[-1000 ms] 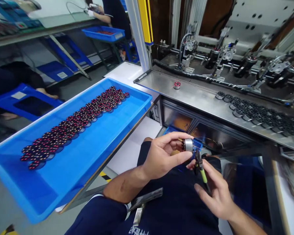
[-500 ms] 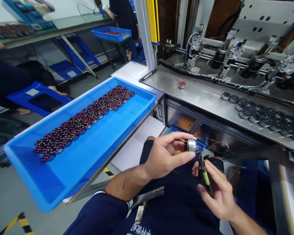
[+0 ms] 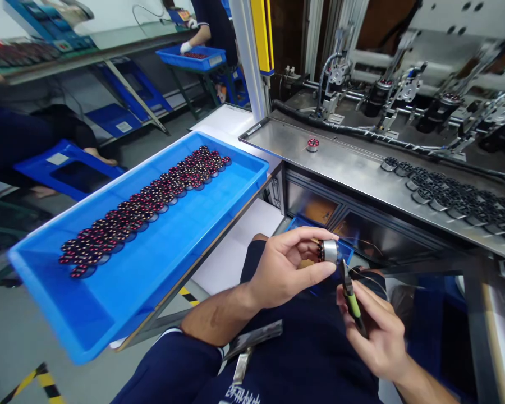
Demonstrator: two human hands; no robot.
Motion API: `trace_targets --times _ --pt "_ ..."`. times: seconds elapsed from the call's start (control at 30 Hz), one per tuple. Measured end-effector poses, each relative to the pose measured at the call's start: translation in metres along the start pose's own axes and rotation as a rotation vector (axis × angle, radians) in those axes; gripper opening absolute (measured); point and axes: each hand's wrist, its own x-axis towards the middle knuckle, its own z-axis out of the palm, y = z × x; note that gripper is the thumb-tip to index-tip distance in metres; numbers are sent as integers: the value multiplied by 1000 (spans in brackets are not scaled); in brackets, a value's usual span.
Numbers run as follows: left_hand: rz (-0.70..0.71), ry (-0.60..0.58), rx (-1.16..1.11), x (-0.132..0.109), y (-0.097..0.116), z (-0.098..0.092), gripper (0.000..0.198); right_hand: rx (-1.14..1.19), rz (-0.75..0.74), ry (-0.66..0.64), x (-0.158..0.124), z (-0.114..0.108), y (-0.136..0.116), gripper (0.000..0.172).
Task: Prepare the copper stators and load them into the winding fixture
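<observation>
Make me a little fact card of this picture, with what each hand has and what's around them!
Left hand: holding a round silver-and-black part
Right hand: holding pliers with green on the handle
Plier tips: close to that part; hard to tell if touching
Big blue tray: many red-and-black round parts in a long band
Metal ledge: one red-topped part, plus a group of dark round parts farther right
Background: a co-worker's white-gloved hand at a smaller-looking blue tray

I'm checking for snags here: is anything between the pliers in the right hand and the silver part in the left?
Nothing visible stands between the pliers in the right hand and the silver part in the left hand. A thin wire passes above the pliers' tips in the picture.
</observation>
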Motion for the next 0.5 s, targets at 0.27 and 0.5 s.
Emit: trace_targets --times 0.27,0.5 --pt "158 17 52 2 -3 1 18 -29 2 -17 -7 3 6 69" --pt "251 44 180 -2 0 2 17 23 -39 -26 7 4 0 71"
